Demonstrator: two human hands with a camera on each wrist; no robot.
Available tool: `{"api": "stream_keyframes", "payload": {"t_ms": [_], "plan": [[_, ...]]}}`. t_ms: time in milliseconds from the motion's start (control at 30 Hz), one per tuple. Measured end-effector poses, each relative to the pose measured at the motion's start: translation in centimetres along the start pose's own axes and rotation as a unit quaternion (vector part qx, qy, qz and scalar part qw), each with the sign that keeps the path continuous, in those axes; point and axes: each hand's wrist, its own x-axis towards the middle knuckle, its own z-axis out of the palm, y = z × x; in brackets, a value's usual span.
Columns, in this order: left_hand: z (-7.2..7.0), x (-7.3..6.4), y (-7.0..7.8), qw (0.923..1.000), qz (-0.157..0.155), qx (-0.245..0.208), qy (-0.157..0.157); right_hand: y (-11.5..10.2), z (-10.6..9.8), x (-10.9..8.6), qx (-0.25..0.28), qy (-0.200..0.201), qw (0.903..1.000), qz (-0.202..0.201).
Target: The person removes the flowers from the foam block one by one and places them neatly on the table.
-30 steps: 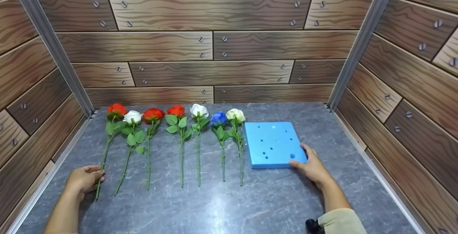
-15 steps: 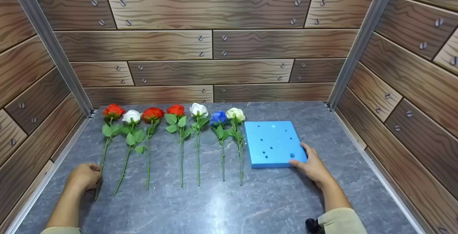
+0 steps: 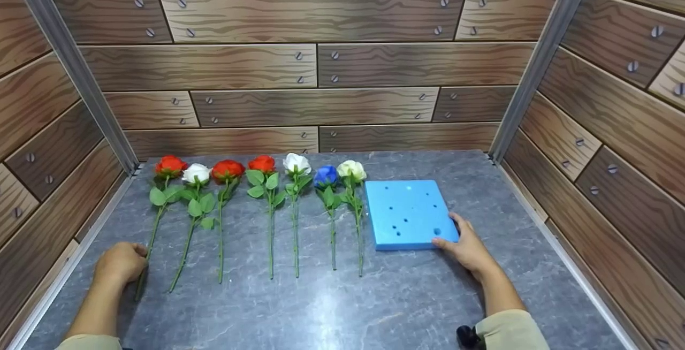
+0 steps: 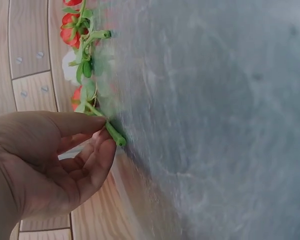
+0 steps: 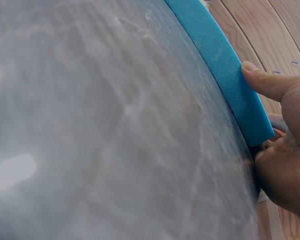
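At the far left of the table, my left hand (image 3: 120, 261) pinches the lower stem of a red artificial rose (image 3: 171, 166). Its cut green stem end (image 4: 116, 134) pokes out between thumb and fingers in the left wrist view, low over the tabletop. My right hand (image 3: 466, 245) holds the near right corner of a flat blue foam block (image 3: 412, 203) with several holes in its top. The thumb lies along the block's front side (image 5: 230, 80) in the right wrist view; the other fingers are at its right side, partly hidden.
Right of the held rose lie a white rose (image 3: 196, 173), two red roses (image 3: 228, 169), another white rose (image 3: 297, 164), a blue rose (image 3: 325, 176) and a cream rose (image 3: 351, 170). Wood-patterned walls (image 3: 321, 66) bound the grey marbled table (image 3: 257, 312).
My left hand has moved slightly left and its fingers have drawn together on the stem. The rose has shifted a little left with it. My right hand and the foam block stay put.
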Motion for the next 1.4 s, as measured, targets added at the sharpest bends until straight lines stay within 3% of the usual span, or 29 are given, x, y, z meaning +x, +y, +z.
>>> {"api": "stream_keyframes", "payload": {"t_ms": [233,467,667,800,900,1100,1233,1333,1400], "plan": [[0.2,0.0,0.8,0.9990,0.006,0.028,0.033,-0.2,0.1,0.0,0.000,0.000,1.0000,0.005],[0.4,0.0,1.4,0.9979,0.010,0.055,0.033,-0.4,0.1,0.3,-0.010,-0.003,0.9999,0.005],[0.3,0.0,1.5,0.9981,0.008,0.050,0.035,-0.4,-0.1,0.5,-0.036,-0.001,0.9994,0.001],[-0.2,-0.1,1.6,0.9987,-0.007,0.039,0.032,-0.8,-0.4,0.7,-0.065,-0.013,0.9978,0.001],[-0.7,-0.2,2.1,0.9991,-0.026,0.031,0.014,-1.6,-0.7,0.8,-0.107,-0.023,0.9940,-0.002],[-1.2,-0.3,3.8,0.9980,-0.056,0.029,-0.006,-3.1,-1.0,1.0,-0.212,-0.038,0.9765,-0.013],[-1.1,-0.2,5.6,0.9984,-0.028,0.039,0.030,-4.4,-1.1,0.9,-0.254,-0.037,0.9659,-0.035],[-1.0,0.0,7.4,0.9954,0.030,0.065,0.063,-5.9,-1.0,0.5,-0.290,-0.031,0.9559,-0.037],[-0.9,0.1,9.0,0.9883,0.078,0.090,0.096,-7.2,-1.0,0.2,-0.313,-0.029,0.9488,-0.034]]}}
